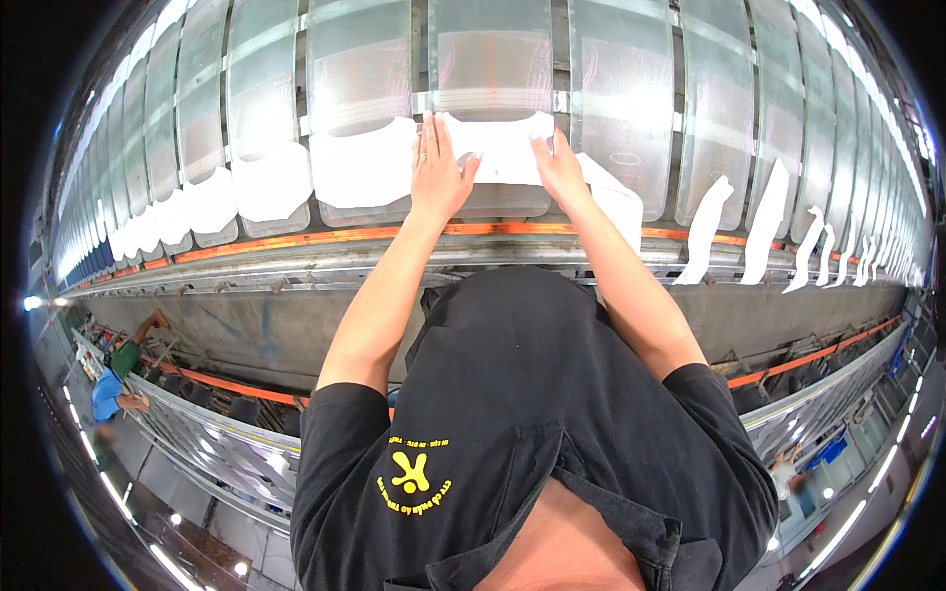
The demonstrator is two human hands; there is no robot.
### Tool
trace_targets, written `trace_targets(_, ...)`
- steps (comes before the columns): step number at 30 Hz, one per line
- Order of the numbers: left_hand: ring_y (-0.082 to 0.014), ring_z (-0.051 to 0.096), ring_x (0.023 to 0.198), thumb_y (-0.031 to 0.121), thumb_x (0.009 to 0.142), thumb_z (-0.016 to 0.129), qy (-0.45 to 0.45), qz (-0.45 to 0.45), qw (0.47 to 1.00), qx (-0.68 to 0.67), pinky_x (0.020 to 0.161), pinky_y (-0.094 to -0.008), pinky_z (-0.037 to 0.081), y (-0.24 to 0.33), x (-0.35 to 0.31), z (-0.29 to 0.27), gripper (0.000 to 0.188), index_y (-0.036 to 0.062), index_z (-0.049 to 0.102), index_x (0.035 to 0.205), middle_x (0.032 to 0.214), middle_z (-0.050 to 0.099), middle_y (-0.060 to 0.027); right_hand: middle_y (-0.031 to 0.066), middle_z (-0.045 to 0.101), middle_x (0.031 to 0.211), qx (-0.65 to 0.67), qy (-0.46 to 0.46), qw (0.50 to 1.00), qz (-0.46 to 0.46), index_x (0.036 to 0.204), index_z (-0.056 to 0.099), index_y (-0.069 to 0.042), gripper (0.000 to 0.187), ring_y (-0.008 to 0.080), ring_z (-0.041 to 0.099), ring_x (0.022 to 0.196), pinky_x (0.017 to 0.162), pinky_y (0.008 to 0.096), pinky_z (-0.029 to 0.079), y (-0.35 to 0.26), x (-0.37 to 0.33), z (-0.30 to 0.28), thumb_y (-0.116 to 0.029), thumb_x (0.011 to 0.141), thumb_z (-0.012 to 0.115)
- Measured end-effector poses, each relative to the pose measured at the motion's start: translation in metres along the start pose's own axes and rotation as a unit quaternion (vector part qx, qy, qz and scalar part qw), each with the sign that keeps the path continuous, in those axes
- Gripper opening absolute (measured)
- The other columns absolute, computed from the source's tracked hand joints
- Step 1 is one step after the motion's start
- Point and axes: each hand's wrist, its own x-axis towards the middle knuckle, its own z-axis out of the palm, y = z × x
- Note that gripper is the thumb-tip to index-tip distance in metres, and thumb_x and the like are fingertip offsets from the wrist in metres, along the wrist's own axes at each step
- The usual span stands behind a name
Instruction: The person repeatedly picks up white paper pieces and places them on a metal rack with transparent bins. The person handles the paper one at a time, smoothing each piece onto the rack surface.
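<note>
A white cut fabric piece [505, 153] with a curved upper edge lies across a long glassy panel [490, 74] in front of me. My left hand [439, 169] rests at its left edge, fingers straight and together, thumb spread out over the cloth. At the right edge is my right hand [560, 171], its thumb on the cloth and its fingers stretched beside it, apart from the thumb. Just right of that hand, another white fabric piece [616, 202] hangs partly over the panel's near end. To the left, a similar white piece [365, 164] lies spread on its own panel.
An orange rail [503, 229] runs along the panels' near ends. More white pieces [271, 182] lie on panels to the left; narrow white pieces [764, 222] drape over the rail at right. Behind me stands another row of panels [227, 443], with a person in blue [106, 396] beside it.
</note>
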Motion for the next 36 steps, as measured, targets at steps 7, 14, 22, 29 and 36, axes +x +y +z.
trace_targets(7,-0.0411,0.032,0.148,0.035,0.097,0.062,0.006,-0.133,0.962,-0.237,0.121,-0.0421,0.027,0.000,-0.009,-0.010,0.085,-0.0104,0.019,0.154,0.157,0.030,-0.0324,0.0344,0.052,0.139,-0.064,-0.047,0.997,-0.004,0.147,0.038,0.011,0.077,0.0419,0.051,0.133,0.110,0.0429,0.041,-0.016,-0.031,-0.021,-0.043,0.096,0.059)
trace_targets(14,-0.0360,0.033,0.149,0.031,0.098,0.059,0.009,-0.152,0.913,-0.378,0.121,-0.0383,0.029,-0.034,-0.006,0.008,0.073,-0.0081,0.030,0.152,0.158,0.033,-0.0283,0.0234,0.062,0.125,-0.122,0.046,0.975,-0.178,0.139,0.050,0.004,0.053,0.0348,0.062,0.115,0.100,0.0416,0.049,-0.015,-0.082,-0.022,-0.015,0.092,0.068)
trace_targets(22,-0.0381,0.029,0.149,0.043,0.098,0.061,-0.025,0.096,0.994,0.052,0.123,-0.0493,0.023,-0.005,-0.026,-0.014,0.079,-0.0057,0.032,0.153,0.158,0.032,-0.0280,0.0190,0.059,0.125,-0.152,0.020,0.937,-0.314,0.126,0.059,0.001,0.040,0.0370,0.057,0.118,0.101,0.0439,0.047,-0.019,-0.098,-0.013,-0.010,0.089,0.070)
trace_targets(29,-0.0353,0.046,0.136,0.046,0.088,0.071,-0.018,0.144,0.989,0.009,0.114,-0.0495,0.034,0.007,-0.039,-0.024,0.071,0.0029,0.051,0.140,0.144,0.051,-0.0168,0.0125,0.059,0.110,-0.202,-0.017,0.904,-0.377,0.113,0.062,-0.004,0.033,0.0320,0.059,0.106,0.089,0.0430,0.048,-0.014,-0.074,-0.010,-0.013,0.083,0.075)
trace_targets(36,-0.0283,0.063,0.101,0.029,0.084,0.078,-0.065,0.152,0.982,-0.088,0.086,-0.0398,0.050,-0.002,-0.012,-0.019,0.033,0.0094,0.070,0.109,0.102,0.065,-0.0092,0.0121,0.060,0.093,-0.203,-0.116,0.929,-0.286,0.096,0.067,-0.006,0.019,0.0322,0.062,0.089,0.080,0.0423,0.050,-0.020,-0.030,-0.007,-0.017,0.083,0.076)
